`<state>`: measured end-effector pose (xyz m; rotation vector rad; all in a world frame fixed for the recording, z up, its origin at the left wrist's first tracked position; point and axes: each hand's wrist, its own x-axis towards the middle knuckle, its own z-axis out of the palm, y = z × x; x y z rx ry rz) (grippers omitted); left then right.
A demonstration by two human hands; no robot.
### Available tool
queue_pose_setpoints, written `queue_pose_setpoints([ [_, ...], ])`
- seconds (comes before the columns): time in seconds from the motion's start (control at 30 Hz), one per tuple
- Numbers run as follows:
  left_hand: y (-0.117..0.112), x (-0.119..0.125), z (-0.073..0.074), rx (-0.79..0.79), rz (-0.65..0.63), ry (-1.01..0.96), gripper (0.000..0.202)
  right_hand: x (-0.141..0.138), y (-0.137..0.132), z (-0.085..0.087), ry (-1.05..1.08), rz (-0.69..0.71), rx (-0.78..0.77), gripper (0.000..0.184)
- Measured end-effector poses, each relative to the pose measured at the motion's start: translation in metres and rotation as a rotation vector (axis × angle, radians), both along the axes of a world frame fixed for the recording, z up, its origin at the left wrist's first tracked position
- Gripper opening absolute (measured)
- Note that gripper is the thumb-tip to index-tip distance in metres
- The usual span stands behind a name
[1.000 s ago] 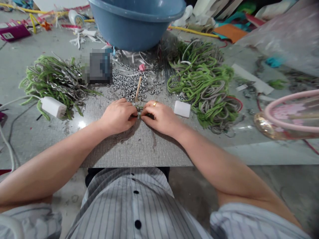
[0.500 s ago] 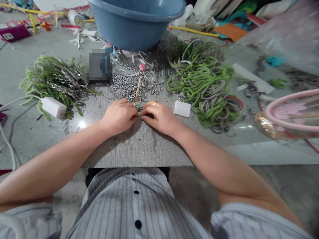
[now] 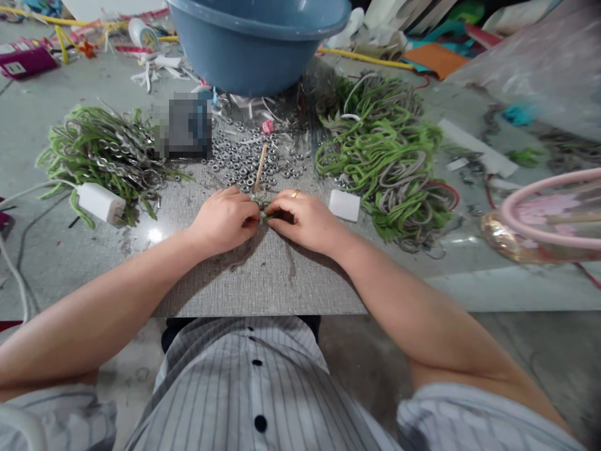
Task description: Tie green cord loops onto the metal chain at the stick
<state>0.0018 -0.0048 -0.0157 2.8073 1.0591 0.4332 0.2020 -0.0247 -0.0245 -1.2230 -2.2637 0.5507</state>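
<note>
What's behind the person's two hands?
Beyond the left hand and right hand lie scattered small metal rings and a thin tan stick. Green material shows between them; anything else they hold, and the tabletop directly beneath, is hidden.

2 adjacent hands, fingers curled

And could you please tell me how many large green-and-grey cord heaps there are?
2: the left heap, left of the left hand, and the right heap, right of the right hand. Others may be hidden.
</note>
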Motion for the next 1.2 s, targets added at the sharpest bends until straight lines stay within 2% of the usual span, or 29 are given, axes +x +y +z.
queue_pose_setpoints([
  [0.2,-0.001,0.0007,0.0034,-0.012,0.015,0.032,0.018,-0.0008,-0.0007,0.0003,-0.044,-0.002,0.007,0.009],
  [0.9,-0.0013,0.0008,0.0003,0.062,0.005,0.044,0.019,-0.0039,-0.0026,0.0023,-0.053,-0.016,0.003,0.007],
  [1.07,-0.0011,0.0007,0.0001,0.023,0.008,0.006,0.017,-0.0051,-0.0043,0.0021,-0.058,0.01,0.02,0.021],
  [1.2,-0.0012,0.001,0.0016,0.016,0.018,0.01,0.016,-0.0074,-0.005,0.0003,-0.079,0.015,0.038,0.018],
])
